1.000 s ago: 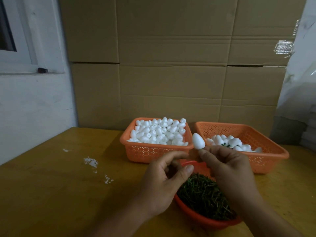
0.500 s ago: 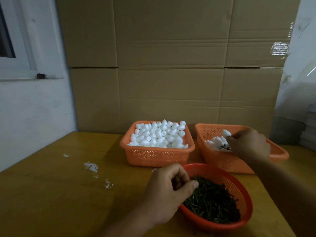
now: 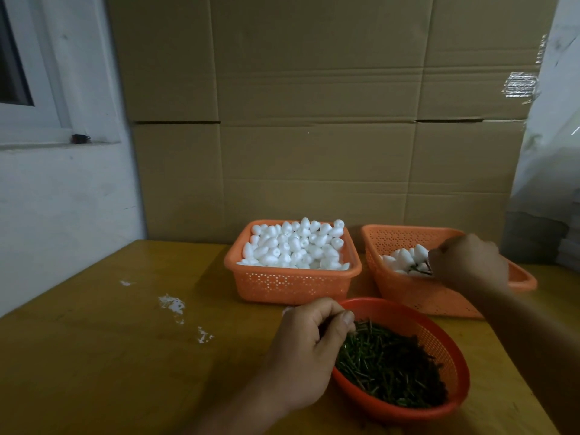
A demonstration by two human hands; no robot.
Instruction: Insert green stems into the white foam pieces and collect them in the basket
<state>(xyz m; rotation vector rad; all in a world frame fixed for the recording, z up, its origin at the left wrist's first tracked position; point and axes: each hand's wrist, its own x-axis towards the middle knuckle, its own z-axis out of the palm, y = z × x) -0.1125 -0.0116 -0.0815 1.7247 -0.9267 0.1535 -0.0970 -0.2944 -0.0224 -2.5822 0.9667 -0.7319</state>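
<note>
The left hand [image 3: 309, 356] pinches among green stems [image 3: 389, 362] in the round bowl [image 3: 452, 337] at 6 o'clock on the yellow counter [image 3: 110, 356], while the right hand [image 3: 469, 262], fingers curled, reaches into the basket [image 3: 405, 290] of stemmed foam pieces [image 3: 403, 260] at 2 o'clock, before stacked cardboard boxes [image 3: 314, 120].

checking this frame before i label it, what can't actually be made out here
- Head view: whether the left hand pinches a stem; its curled fingers hide the tips above the bowl of green stems.
- Head view: what the right hand holds or has released; its back hides the fingers over the right basket.
- Head view: how deep the foam pieces go; the left basket wall hides them.
</note>
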